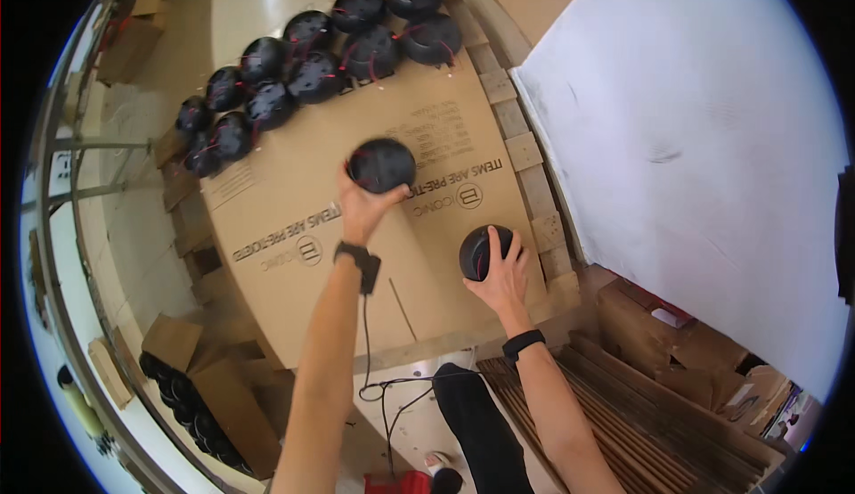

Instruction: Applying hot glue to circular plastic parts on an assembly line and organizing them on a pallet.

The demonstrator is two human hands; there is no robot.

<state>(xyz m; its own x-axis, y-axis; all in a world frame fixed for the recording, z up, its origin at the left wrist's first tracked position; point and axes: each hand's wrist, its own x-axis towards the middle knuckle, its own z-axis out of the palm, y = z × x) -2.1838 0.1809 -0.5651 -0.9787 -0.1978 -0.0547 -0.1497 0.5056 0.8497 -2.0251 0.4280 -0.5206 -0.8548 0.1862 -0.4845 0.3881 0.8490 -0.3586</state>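
Note:
My left hand (363, 211) is closed around the near side of a black round shell (383, 164), held over the middle of a flat cardboard surface (294, 200). Farther right and nearer to me, my right hand (500, 282) grips a second black round shell (475, 252) from above, fingers spread across its top. A red line shows on that one. Along the far edge of the cardboard, several similar black shells (316, 77) with thin red cords sit in two rows. Whether either held shell touches the cardboard, I cannot tell.
Wooden pallet boards (524, 151) run beside the cardboard. A large white panel (686, 120) stands at the right. An open carton (233, 418) of black shells is at lower left, and brown slats (614, 405) lie at lower right. A cable (365, 342) hangs from my left wrist.

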